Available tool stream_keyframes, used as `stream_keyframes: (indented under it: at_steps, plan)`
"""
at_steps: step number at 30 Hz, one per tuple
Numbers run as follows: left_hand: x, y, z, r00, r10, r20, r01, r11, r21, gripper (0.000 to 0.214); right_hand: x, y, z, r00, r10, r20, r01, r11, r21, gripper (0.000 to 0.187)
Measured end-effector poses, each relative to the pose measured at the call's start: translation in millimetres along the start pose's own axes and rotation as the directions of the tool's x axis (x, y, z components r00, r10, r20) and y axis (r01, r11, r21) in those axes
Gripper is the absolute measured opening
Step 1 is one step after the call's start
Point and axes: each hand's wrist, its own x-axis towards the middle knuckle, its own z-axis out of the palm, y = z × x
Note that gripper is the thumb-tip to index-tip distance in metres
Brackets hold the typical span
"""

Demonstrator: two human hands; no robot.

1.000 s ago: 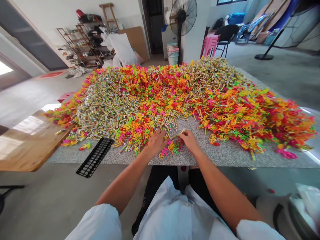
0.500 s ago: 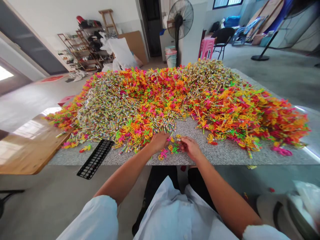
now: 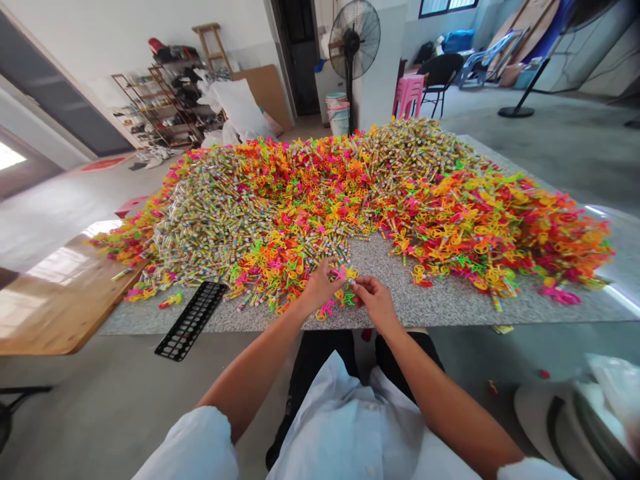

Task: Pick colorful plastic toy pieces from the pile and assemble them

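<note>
Over the front of the granite tabletop (image 3: 377,257), my two hands are close together. My left hand (image 3: 319,288) pinches a small pink plastic piece (image 3: 341,273), with a yellow piece (image 3: 352,273) right beside it. The fingers of my right hand (image 3: 377,300) are closed at a tiny whitish piece (image 3: 351,283), too small to name. Below the hands lie loose green (image 3: 346,298) and pink (image 3: 327,309) plastic pieces. Left of my left hand is a heap of bright plastic pieces (image 3: 280,263) mixed with short printed tubes (image 3: 215,213).
A black tray with rows of holes (image 3: 193,320) sticks out over the table's front edge at left. Another bright heap (image 3: 475,227) spreads to the right. A wooden table (image 3: 55,293) adjoins on the left. Behind stand a fan (image 3: 353,43) and pink stools (image 3: 410,93).
My hands have come together over the loose pieces. My left hand has turned and now shows the pink piece at its fingertips; my right hand has shifted slightly left.
</note>
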Motion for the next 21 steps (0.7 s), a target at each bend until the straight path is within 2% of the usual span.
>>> stream_keyframes:
  at_steps: [4,8,11,14,21]
  plan:
    - [-11,7,5.8,0.993,-0.046,0.106,0.071,0.968,-0.241,0.052,1,-6,-1,0.999,-0.024,-0.027,0.024,0.999,-0.021,0.036]
    - [-20,9,13.0,0.980,-0.101,0.170,0.168,0.878,-0.447,0.056,-3,-7,-2,0.995,-0.083,-0.060,0.078,0.992,-0.095,0.037]
    - [-23,9,18.8,0.984,-0.126,0.129,0.176,0.827,-0.534,0.047,-7,-4,-2,0.984,-0.156,-0.081,0.140,0.975,-0.174,0.037]
    - [-25,8,23.9,0.990,-0.130,0.051,0.137,0.834,-0.534,0.043,-9,-1,-2,0.973,-0.215,-0.081,0.189,0.950,-0.250,0.036]
    - [-26,6,32.1,0.989,-0.132,-0.072,0.070,0.829,-0.554,0.046,-10,5,-1,0.969,-0.216,-0.119,0.185,0.955,-0.230,0.038]
